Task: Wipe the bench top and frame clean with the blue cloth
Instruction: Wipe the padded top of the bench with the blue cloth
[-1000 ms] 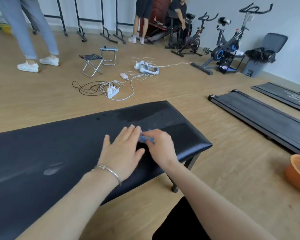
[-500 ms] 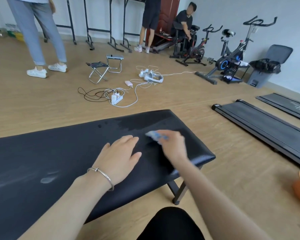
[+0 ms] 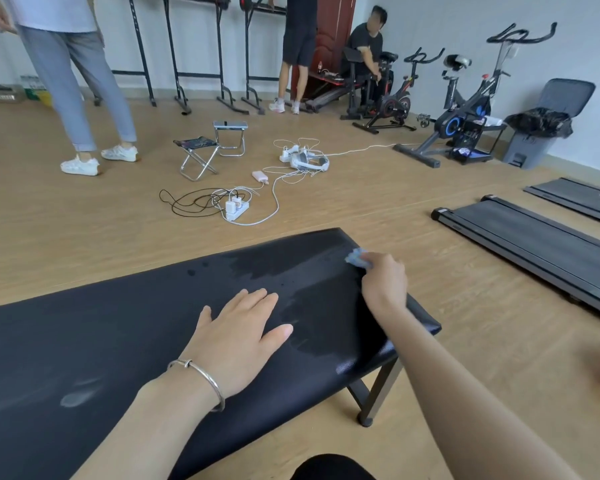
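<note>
Gripping the cloth, the right hand holds it down on the desk near the far right corner, close to the right end edge. Its fingers are curled round the blue wad, so only a small bunch of it shows past the knuckles. The left hand lies flat on the top nearer the front edge, fingers straight and slightly spread, holding nothing. A bracelet sits on that wrist. The two hands are apart.

A dull, damp-looking patch spreads over the black top between the far edge and the hands. A pale smear shows toward the left front. Under the right end a leg of the frame stands on the wooden floor.

Beyond the far edge, on the floor, lie a power strip with tangled cables and a folding stool. A treadmill lies to the right, well apart from the desk. An exercise bike and a bin stand by the far wall. A person in grey trousers stands at the far left.
</note>
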